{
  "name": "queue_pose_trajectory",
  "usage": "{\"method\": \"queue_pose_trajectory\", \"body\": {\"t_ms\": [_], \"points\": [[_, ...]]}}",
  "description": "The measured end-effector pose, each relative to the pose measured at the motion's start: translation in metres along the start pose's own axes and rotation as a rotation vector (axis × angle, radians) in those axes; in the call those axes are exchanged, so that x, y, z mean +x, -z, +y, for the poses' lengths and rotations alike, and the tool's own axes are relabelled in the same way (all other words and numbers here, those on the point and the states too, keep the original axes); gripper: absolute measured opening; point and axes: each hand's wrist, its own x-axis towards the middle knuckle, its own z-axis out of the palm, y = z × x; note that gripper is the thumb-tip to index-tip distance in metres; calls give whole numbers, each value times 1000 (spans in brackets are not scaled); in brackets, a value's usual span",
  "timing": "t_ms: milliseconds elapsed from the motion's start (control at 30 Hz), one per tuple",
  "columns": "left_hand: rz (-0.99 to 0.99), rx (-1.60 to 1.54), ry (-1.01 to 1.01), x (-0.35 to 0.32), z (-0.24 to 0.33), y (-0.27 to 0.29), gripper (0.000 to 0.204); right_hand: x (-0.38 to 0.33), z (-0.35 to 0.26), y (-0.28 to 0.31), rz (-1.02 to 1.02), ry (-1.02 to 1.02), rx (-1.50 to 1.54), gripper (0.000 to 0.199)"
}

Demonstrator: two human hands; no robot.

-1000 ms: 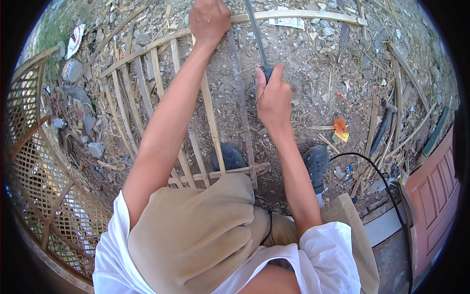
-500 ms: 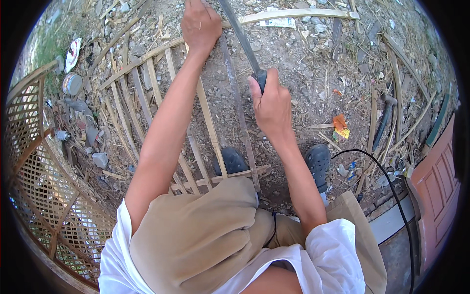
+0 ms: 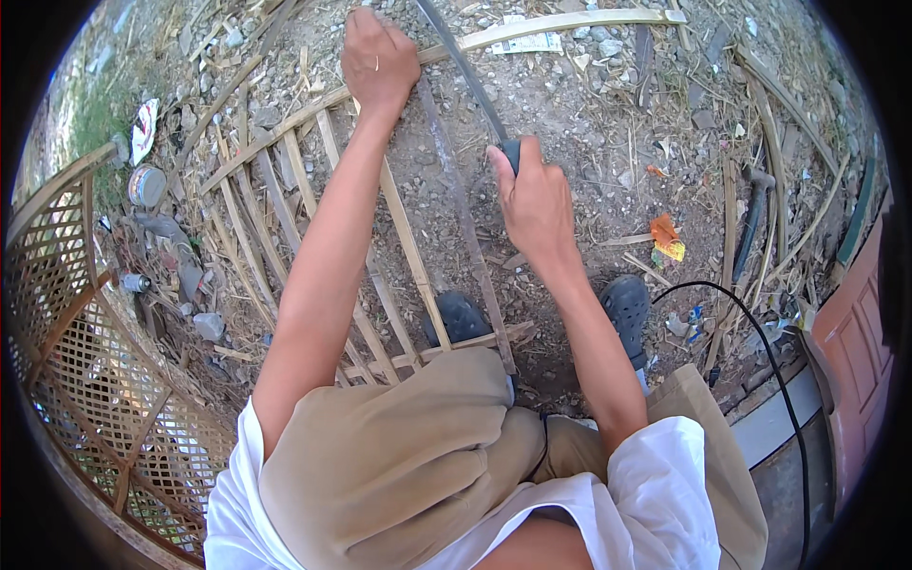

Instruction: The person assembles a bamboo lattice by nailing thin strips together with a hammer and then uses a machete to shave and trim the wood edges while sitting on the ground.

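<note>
The bamboo frame (image 3: 285, 180) lies flat on the gravel ahead of your knees — your left hand (image 3: 378, 59) is closed over its far end, where the long curved top strip (image 3: 560, 21) crosses. Your right hand (image 3: 534, 198) grips the dark handle of a long blade (image 3: 458, 59), which slants up and left toward that hand. Head view also shows a flat white printed label (image 3: 528, 42) just beyond the strip, an orange-and-yellow wrapper (image 3: 665, 237) right of your wrist, and a round tin (image 3: 146, 186) at far left.
</note>
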Motion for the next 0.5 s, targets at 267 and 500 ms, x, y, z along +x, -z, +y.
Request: {"method": "queue_pose_trajectory", "body": {"t_ms": [267, 500], "points": [[-32, 37, 46, 0, 0, 0, 20, -3, 2, 9, 20, 4, -47, 40], [-37, 1, 54, 0, 4, -2, 22, -6, 11, 7, 33, 21, -93, 43]]}}
